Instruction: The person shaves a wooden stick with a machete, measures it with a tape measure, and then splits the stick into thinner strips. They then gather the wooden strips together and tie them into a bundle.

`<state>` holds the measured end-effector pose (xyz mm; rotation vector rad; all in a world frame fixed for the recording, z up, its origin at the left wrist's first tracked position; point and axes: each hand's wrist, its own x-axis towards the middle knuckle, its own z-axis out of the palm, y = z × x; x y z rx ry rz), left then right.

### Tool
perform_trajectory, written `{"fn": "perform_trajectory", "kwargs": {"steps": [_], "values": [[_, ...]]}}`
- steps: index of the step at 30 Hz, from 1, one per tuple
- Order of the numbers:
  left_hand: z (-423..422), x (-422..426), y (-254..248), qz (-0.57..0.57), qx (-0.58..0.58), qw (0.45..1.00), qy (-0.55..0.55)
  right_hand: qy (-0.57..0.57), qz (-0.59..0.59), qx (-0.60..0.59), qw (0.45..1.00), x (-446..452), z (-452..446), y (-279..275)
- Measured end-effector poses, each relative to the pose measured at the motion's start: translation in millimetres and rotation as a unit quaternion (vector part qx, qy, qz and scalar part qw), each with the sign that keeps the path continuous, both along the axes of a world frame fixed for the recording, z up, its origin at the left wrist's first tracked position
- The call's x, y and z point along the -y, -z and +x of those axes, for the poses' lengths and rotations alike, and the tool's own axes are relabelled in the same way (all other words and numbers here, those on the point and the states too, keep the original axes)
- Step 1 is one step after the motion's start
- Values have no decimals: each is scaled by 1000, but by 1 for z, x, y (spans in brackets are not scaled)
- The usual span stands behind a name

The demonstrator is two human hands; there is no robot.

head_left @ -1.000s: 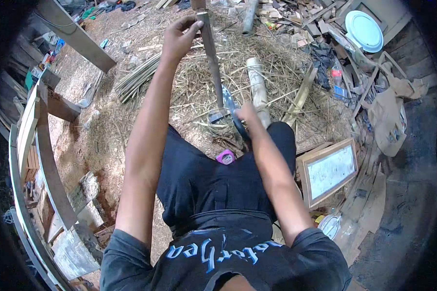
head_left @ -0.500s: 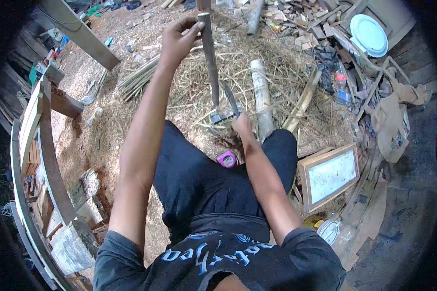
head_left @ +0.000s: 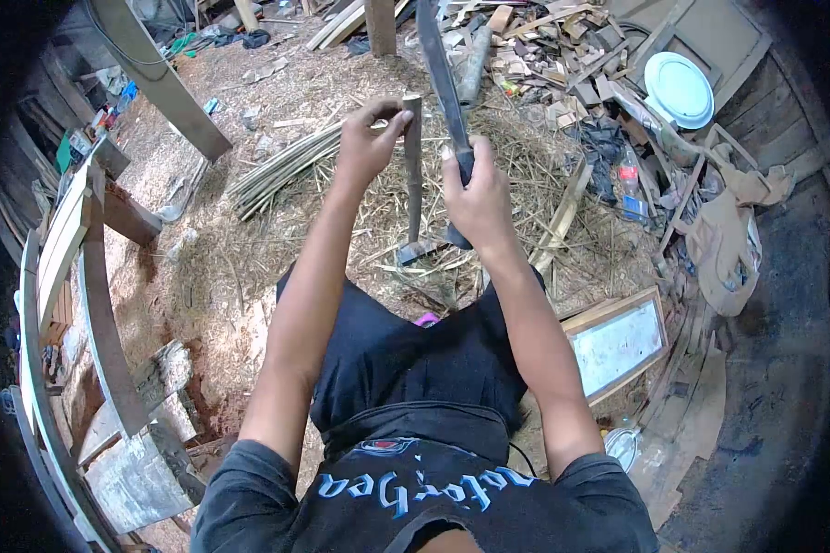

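My left hand (head_left: 373, 143) is closed at the top of a dark wooden stick (head_left: 413, 180), pinching it with thumb and fingers. The stick stands upright, its foot on or beside a small greyish block (head_left: 415, 252) on the ground. In my right hand (head_left: 481, 194) is the black handle of a machete (head_left: 441, 69). Its long dark blade points up and away, just right of the stick and apart from it. A pink tape measure (head_left: 426, 320) shows only partly between my legs.
Thin split strips (head_left: 286, 170) lie in a bundle left of the straw-like shavings. A wood-framed panel (head_left: 618, 341) rests by my right leg. Wood offcuts (head_left: 549, 60) are heaped at the back right, near a pale round lid (head_left: 679, 89). Curved boards (head_left: 101, 313) stand at the left.
My right hand has raised the machete from low beside the stick's foot to upright. My left hand and the stick's top appear lower in view. The tape measure is now mostly hidden.
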<state>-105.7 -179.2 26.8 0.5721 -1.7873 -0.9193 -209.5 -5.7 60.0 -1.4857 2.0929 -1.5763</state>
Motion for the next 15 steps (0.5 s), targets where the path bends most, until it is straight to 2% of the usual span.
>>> {"fn": "perform_trajectory", "kwargs": {"steps": [1,5,8,15], "values": [[1,-1,0,-37,11,999,-12,-2,-15,-36,999,0,4,-7],[7,-13,-9,-19,-17,1000,2,-19,-12,-27,999,0,11,-27],[10,-16,-10,16,-9,1000,-3,-30,34,-50,998,0,12,-36],[10,-22,-12,-7,9,1000,-11,-36,49,-55,997,-3,19,-44]]}}
